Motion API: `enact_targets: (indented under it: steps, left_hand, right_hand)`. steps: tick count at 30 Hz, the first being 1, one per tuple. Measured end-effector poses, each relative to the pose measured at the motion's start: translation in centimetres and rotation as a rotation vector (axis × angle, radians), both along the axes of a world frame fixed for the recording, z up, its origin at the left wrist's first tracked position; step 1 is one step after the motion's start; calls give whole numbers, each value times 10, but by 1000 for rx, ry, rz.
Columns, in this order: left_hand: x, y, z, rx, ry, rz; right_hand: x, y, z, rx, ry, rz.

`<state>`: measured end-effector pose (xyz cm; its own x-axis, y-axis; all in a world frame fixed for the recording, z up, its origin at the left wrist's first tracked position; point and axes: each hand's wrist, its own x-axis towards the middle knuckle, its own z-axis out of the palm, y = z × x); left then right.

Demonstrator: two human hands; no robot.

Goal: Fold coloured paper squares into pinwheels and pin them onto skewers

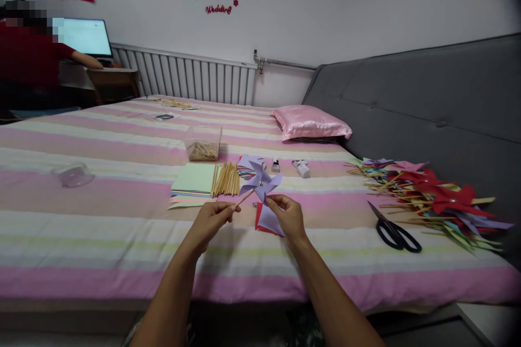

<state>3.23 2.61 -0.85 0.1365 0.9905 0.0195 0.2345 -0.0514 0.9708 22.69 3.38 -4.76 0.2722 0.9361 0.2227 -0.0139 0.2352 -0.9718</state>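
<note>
A purple paper pinwheel point(261, 182) on a wooden stick is held up over the bed between my two hands. My left hand point(212, 222) is closed, pinching the stick near its lower end. With thumb and fingers, my right hand point(288, 217) pinches the lower edge of a purple paper blade. A small shiny pin sits at the pinwheel's centre. Under my right hand lie purple and red paper squares point(270, 220). Just beyond the pinwheel are a bundle of wooden sticks point(227, 179), a stack of pale green and other coloured paper point(192, 178) and patterned paper pieces point(246, 166).
On the right lie black-handled scissors point(393, 230) and a pile of finished pinwheels point(439, 195). A clear box with sticks point(203, 143), a clear lid point(73, 174), a small white box point(302, 168) and a pink pillow point(310, 122) rest on the striped bed. A person point(30, 59) sits at a monitor.
</note>
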Motion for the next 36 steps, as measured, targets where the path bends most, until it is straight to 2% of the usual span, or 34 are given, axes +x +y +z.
enact_targets:
  steps: [6, 9, 11, 16, 20, 22, 24, 29, 32, 36]
  left_hand:
    - [5, -1, 0, -5, -50, 21]
    - [10, 3, -7, 17, -215, 144]
    - [16, 6, -15, 42, -341, 230]
    - [35, 8, -31, 26, -438, 260]
    - [46, 7, -35, -25, -463, 262]
    - [49, 5, -35, -41, -464, 257]
    - [52, 3, -34, -56, -454, 246]
    - [56, 1, -30, -70, -392, 198]
    - [54, 4, -28, 31, -318, 190]
    - [51, 7, -40, 454, 269, 286]
  right_hand:
    - [-3, -1, 3, -34, 122, -27]
    - [-1, -1, 4, -83, 199, -104]
    - [-2, -1, 4, -121, 216, -99]
    - [-17, -9, 2, -194, 185, 136]
    - [-32, -17, -2, -248, 158, 374]
    - [-37, -18, -5, -252, 160, 439]
    - [-39, -19, -8, -262, 160, 441]
    - [-38, -19, -11, -293, 156, 392]
    - [-33, -14, -8, -280, 174, 337]
    - [-13, -3, 2, -226, 223, 168]
